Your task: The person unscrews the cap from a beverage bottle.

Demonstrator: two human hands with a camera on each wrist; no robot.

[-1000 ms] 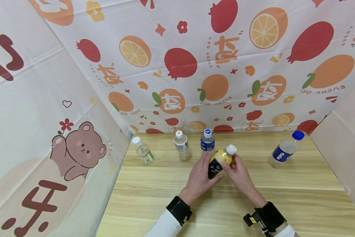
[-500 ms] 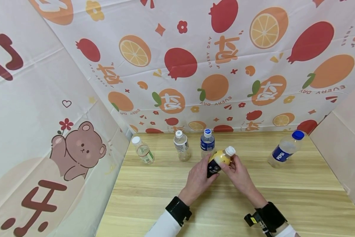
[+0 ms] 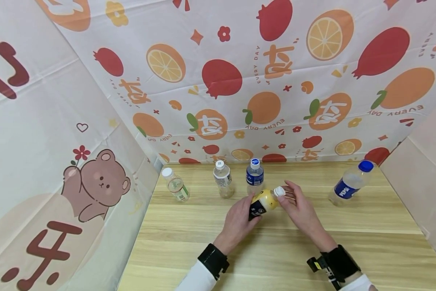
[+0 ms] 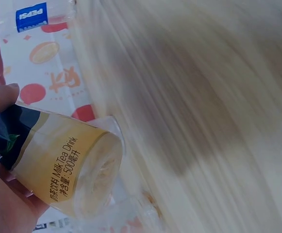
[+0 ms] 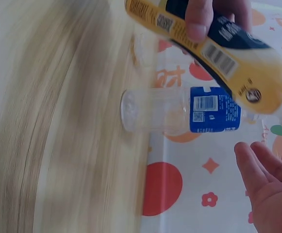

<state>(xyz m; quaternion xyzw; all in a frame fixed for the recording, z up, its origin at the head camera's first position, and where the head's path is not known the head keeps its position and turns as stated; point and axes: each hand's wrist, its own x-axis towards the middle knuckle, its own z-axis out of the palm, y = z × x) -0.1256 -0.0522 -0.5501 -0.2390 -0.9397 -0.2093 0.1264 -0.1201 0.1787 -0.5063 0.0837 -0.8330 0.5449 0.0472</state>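
A: What is the left hand doing?

B: Gripping a plastic bottle with a yellow-and-black label, fingers and thumb round its lower body. It is held above the pale wood-grain tabletop, tilted, its top towards two o'clock.

A: And the right hand?

B: Just beside the white screw cap on that bottle, fingers loosely extended and not wrapped round anything. I can't tell whether the thumb touches the cap.

A: What's in the bottle?

B: The label reads "Milk Tea Drink" and covers most of the side, so I can't tell how full it is.

A: And around it, taking the held bottle as the clock's centre?

B: At eleven, near it, a clear plastic bottle with a blue label, see-through below the label. At ten, a clear bottle with a white-and-black label. At nine, a small clear bottle with a green-and-white label. At three, well apart, a clear blue-capped Pepsi bottle. All four stand capped; their bare walls are transparent.
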